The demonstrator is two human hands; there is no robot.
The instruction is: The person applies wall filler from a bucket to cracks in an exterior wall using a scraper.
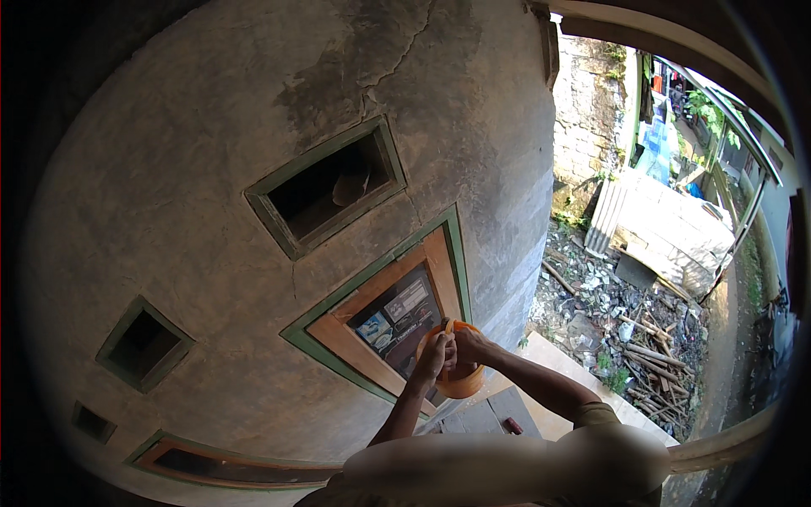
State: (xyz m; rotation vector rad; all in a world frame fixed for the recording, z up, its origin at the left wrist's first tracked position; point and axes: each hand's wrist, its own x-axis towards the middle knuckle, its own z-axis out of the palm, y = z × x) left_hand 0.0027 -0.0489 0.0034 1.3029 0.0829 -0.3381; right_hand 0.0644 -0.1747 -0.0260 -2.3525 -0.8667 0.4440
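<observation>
Both my hands are close together over an orange bucket [461, 389], in front of a window with a wooden frame. My left hand [432, 357] is closed at the bucket's left side. My right hand [470, 346] is closed beside it, above the bucket's opening. A small pale yellowish thing [449, 324] sticks up between the hands; its kind is too small to tell. The fingers partly cover what they grip. The bucket's contents are mostly hidden by the hands.
A grey plastered wall [211, 186] with a crack fills the left, with green-framed vent openings [325, 190] and a window [397, 317]. Below the bucket, a dark red object [512, 425] lies on a grey surface [477, 420]. Outside at right lie rubble and piled wood [659, 363].
</observation>
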